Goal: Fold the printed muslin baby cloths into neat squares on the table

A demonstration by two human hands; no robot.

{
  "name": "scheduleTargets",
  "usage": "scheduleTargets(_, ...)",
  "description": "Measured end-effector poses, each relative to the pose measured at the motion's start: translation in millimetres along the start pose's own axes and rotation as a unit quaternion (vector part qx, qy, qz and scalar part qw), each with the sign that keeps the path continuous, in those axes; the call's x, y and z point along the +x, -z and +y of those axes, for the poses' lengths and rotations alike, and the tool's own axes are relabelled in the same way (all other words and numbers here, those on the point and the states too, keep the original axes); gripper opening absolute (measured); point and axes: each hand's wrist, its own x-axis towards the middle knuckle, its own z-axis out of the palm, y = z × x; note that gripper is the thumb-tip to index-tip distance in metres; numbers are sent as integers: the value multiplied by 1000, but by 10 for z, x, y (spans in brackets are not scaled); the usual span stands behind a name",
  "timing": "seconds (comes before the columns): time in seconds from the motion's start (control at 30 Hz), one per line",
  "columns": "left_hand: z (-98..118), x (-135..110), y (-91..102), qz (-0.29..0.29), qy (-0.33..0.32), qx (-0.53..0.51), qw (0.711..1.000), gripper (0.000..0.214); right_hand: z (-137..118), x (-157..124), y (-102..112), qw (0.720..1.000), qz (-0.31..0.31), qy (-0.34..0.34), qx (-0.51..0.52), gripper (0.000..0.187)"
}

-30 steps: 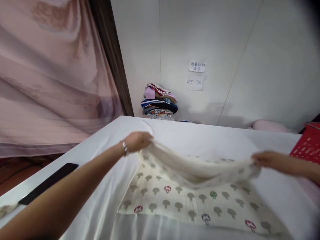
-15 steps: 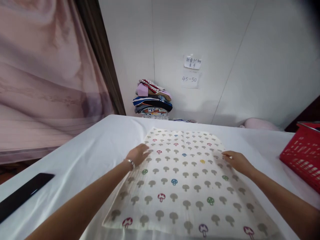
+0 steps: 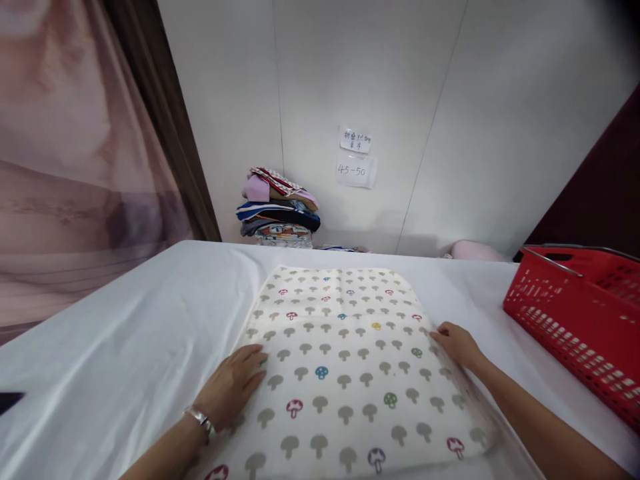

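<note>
A cream cloth printed with small mushrooms [image 3: 345, 347] lies folded flat on the white-covered table [image 3: 125, 333]. My left hand [image 3: 233, 387] rests flat on the cloth's left edge, fingers stretched out, a silver bracelet at the wrist. At the cloth's right edge my right hand [image 3: 457, 343] lies palm down, fingers extended and touching the fabric. Neither hand holds anything.
A red plastic basket [image 3: 575, 320] stands at the table's right. A stack of folded clothes [image 3: 277, 210] sits against the white wall behind the table, below two paper notes [image 3: 356, 157]. A pink curtain [image 3: 65, 167] hangs at the left. A dark object [image 3: 7, 401] shows at the left edge.
Both hands had been lifting the cloth's far edge; the cloth now lies folded flat, and both hands have slid back toward me along its sides. The view has shifted right.
</note>
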Motion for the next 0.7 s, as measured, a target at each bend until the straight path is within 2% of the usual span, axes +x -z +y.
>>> scheduleTargets(0.17, 362, 73, 108, -31, 15, -104, 994, 26, -76, -25, 121, 998, 42, 15, 36, 19)
scheduleTargets(0.23, 570, 139, 142, -62, 38, -175, 982, 25, -239, -64, 189, 988, 34, 16, 150, 21)
scheduleTargets(0.3, 816, 228, 168, -115, 78, -266, 954, 26, -540, -174, 252, 946, -12, 0, 323, 23)
scheduleTargets(0.37, 1087, 325, 191, -167, 119, -385, 900, 30, -970, -380, 289, 880, -81, 2, 469, 24)
scheduleTargets(0.43, 1353, 395, 218, -187, 135, -517, 824, 41, -1456, -675, 293, 833, -134, 70, 532, 21)
scheduleTargets(0.5, 1569, 406, 243, -162, 135, -609, 765, 53, -1887, -1006, 273, 797, -218, 164, 539, 15)
scheduleTargets(0.57, 1694, 344, 254, -110, 157, -649, 736, 51, -2175, -1296, 248, 758, -322, 293, 486, 7)
scheduleTargets(0.63, 1721, 226, 243, -66, 212, -676, 703, 37, -2291, -1486, 224, 744, -333, 391, 427, 7)
scheduleTargets(0.7, 1672, 93, 220, -45, 280, -706, 648, 29, -2269, -1562, 193, 757, -278, 461, 371, 19)
